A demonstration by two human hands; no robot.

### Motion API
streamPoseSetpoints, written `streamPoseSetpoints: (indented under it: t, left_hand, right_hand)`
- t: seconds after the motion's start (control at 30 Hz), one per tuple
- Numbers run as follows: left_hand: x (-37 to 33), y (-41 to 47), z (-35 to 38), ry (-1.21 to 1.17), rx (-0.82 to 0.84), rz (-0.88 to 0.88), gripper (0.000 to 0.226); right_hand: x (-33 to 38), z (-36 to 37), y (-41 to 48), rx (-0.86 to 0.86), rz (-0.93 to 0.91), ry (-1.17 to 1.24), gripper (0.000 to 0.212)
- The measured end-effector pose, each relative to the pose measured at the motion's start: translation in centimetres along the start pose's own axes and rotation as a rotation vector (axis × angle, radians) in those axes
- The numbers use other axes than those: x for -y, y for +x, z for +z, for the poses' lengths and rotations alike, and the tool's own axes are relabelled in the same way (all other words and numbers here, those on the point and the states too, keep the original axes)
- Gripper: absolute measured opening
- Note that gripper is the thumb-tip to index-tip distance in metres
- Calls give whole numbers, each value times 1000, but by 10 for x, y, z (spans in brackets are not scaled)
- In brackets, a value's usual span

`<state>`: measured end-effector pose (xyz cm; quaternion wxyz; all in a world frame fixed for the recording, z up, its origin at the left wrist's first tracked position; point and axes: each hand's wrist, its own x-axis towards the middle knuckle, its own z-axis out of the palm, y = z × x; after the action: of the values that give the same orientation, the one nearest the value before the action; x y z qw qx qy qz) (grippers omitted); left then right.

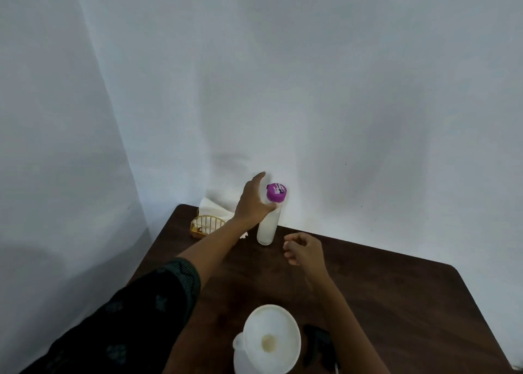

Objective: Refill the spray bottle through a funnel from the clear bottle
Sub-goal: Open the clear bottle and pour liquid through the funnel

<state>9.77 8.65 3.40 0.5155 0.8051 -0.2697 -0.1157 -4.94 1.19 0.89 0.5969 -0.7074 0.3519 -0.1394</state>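
Clear bottle [267,226]: upright at the table's [396,303] far edge by the wall, cloudy white body, purple cap [276,192] bearing white marks we cannot read. Our left hand [253,201] wraps its neck. Our right hand [304,249] hovers nearby, loosely curled, empty. Funnel [271,337]: white, seated in the spray bottle [240,356] at the near edge. Gold napkin holder [206,226]: far left corner.

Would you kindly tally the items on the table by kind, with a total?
Bottles: 2, clear bottle with purple cap, spray bottle
Funnels: 1, white funnel
Spray heads: 1, black spray head
Napkin holders: 1, gold napkin holder
Total: 5
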Motion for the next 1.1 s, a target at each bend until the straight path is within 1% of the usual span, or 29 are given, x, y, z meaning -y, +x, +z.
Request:
streamPoseSetpoints:
  t: [0.1,0.17,0.3,0.47,0.53,0.63,0.73,0.77,0.83,0.9,0.93,1.03,1.1]
  left_hand:
    - [5,21,9,98,115,22,89]
    - [8,27,12,114,161,15,85]
    - [14,33,13,65,140,-1,68]
    - [10,21,13,133,107,66,63]
    - [3,10,12,127,115,99,62]
    - [-14,-11,8,85,141,144,59]
    - [-46,-37,0,19,172,181,55]
    - [-58,-48,-3,-9,185,194,54]
    - [-81,-65,-7,-79,220,205,53]
    - [-100,-83,-11,-147,246,213,53]
    - [-109,-93,-11,-166,256,221,53]
    - [-129,-117,-12,-184,317,258,54]
    - [-141,-134,-11,-239,412,268,52]
  right_hand:
    - [-1,4,19,-18,-2,-20,10]
    - [-3,5,25,-21,-4,-37,10]
    - [-15,6,27,-11,25,-29,10]
    - [-29,-5,16,-21,41,34,12]
    - [-31,-10,11,-53,13,37,24]
    - [-26,-19,2,-91,-81,-10,50]
    - [-12,-27,-12,-35,-212,-63,74]
    - [-6,-29,-19,-9,-256,-67,77]
    - [4,-33,-31,-9,-323,-72,70]
    - [15,-40,-48,-71,-379,-63,56]
    - [20,-45,-57,-98,-408,-55,54]
    - [30,-58,-87,-114,-480,-32,57]
    - [31,-66,-108,-120,-493,-11,56]
